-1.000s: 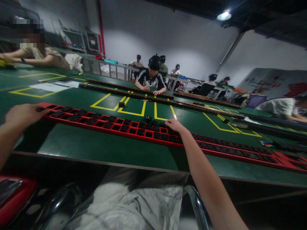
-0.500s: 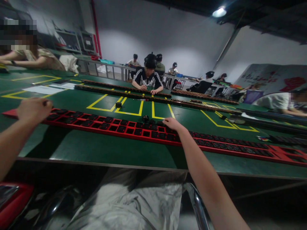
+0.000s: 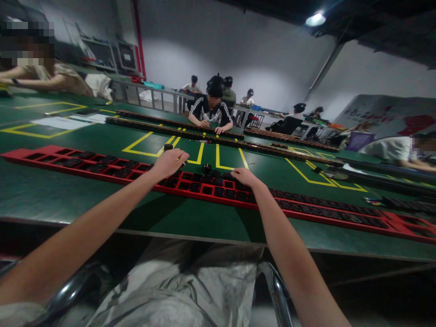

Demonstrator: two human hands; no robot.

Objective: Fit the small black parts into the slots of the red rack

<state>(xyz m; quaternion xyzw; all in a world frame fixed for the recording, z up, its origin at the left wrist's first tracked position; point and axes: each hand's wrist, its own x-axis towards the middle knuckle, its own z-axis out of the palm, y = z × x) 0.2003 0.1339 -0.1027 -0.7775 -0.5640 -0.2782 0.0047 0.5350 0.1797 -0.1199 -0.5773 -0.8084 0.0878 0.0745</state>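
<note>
A long red frame with two rows of square openings lies across the green table, many of them filled with black square modules. My left hand is over the frame's far edge, fingers curled; a small dark thing with a light tip shows at the fingertips, too small to name. Farther right, my right hand rests at the far side of the frame with fingers closed, beside dark blocks; what they pinch is hidden. Between both hands a black module stands behind the frame.
Behind the frame, yellow tape marks rectangles on the table. Long dark strips run across farther back, near a co-worker in a black top. White papers lie at left. Another small black block sits beyond my left hand.
My left hand has moved from the frame's left end rightward to its middle, close to my right hand. My right hand has stayed in place.
</note>
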